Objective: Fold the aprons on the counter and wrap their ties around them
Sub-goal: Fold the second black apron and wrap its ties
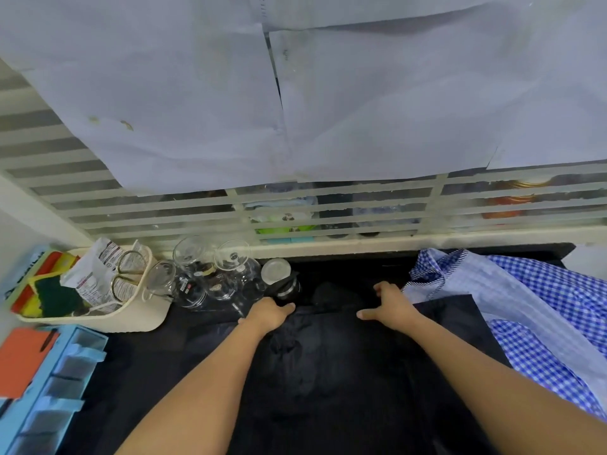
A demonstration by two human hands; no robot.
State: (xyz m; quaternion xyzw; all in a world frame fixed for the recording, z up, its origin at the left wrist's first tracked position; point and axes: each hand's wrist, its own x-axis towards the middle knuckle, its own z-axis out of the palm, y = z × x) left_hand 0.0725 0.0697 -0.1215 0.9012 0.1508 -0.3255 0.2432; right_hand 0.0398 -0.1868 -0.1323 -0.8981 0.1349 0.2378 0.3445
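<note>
A black apron [328, 356] lies spread over the dark counter [138, 356] in front of me. My left hand [267, 313] grips its far edge on the left, fingers curled into the cloth. My right hand [389, 305] holds the same far edge on the right, thumb pointing left and fingers bent over the fabric. To the right lies a heap of blue and white checked aprons [542, 310], partly overlapped by the black apron's corner. No ties of the black apron can be made out.
Several clear glasses and cups [210, 274] stand at the back left, close to my left hand. A cream basket [131, 318] with packets and sponges sits further left. A light blue drawer unit [56, 382] stands at the left edge. A louvred window [295, 211] runs behind.
</note>
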